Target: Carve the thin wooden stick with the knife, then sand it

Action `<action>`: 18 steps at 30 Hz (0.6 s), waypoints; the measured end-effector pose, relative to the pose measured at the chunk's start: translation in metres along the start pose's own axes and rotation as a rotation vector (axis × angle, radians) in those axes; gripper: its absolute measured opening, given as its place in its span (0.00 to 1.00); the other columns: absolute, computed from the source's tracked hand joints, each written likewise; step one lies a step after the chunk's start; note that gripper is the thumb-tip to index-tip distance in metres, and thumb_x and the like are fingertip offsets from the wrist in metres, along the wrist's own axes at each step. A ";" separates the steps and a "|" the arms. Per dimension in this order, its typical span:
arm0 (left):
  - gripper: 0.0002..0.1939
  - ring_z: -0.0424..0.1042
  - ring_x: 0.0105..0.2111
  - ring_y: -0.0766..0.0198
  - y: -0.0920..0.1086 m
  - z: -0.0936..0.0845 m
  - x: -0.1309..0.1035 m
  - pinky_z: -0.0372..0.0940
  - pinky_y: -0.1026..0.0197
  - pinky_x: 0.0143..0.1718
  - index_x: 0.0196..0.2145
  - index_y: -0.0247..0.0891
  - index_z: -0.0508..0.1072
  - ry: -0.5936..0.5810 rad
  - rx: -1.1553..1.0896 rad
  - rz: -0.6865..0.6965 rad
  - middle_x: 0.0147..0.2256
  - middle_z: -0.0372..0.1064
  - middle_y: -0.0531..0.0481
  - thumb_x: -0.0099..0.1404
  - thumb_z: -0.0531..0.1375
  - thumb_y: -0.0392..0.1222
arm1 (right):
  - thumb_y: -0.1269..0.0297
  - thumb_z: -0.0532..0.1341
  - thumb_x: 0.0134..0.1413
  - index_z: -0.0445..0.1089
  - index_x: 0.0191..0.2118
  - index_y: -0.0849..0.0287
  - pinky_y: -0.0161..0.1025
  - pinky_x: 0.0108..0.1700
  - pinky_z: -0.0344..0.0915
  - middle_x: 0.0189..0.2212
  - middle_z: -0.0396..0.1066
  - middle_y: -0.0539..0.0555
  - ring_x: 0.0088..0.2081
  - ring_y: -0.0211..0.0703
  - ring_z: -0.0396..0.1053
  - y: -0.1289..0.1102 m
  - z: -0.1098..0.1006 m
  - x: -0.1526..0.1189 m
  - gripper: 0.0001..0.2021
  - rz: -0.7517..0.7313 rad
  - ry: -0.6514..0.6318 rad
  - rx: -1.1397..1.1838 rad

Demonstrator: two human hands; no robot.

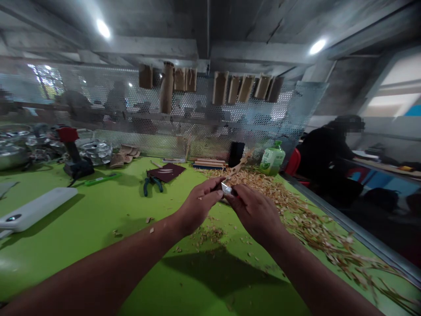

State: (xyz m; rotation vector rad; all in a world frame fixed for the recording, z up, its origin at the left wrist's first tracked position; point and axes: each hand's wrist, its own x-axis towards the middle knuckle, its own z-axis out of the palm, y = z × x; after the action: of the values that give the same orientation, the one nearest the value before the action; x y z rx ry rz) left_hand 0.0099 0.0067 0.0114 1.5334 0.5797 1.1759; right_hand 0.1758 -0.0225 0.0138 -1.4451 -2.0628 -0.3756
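My left hand [198, 204] is closed around a thin carved piece of wood [242, 162], whose rough, irregular end sticks up and away to the right. My right hand [258, 213] grips a carving knife [226, 188]; its short bright blade shows between the two hands, next to my left thumb. The fingers hide the knife's handle and the near part of the wood. Small wood chips [210, 235] lie on the green tabletop [138, 254] below my hands, and a few cling to my left wrist and forearm.
Long wood shavings [305, 215] are heaped along the right side. Behind are a green-labelled bottle [272, 159], a dark phone-like slab [237, 153], pliers [153, 184] on brown sheet, and a green cutter [102, 179]. A white lamp-like bar [42, 208] and cordless drill [74, 151] stand left. A person [329, 153] sits right.
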 end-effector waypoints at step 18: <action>0.18 0.71 0.47 0.56 -0.002 -0.001 0.001 0.62 0.55 0.52 0.47 0.32 0.75 0.068 0.257 0.204 0.46 0.75 0.43 0.63 0.60 0.44 | 0.54 0.50 0.65 0.63 0.32 0.57 0.37 0.28 0.46 0.28 0.68 0.52 0.28 0.40 0.64 -0.009 0.002 -0.006 0.15 -0.011 0.103 -0.015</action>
State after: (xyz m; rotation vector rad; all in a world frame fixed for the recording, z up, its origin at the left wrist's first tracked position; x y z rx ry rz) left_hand 0.0100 0.0085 0.0102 1.8100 0.6507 1.3531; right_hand 0.1683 -0.0293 0.0100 -1.3946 -1.9906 -0.4610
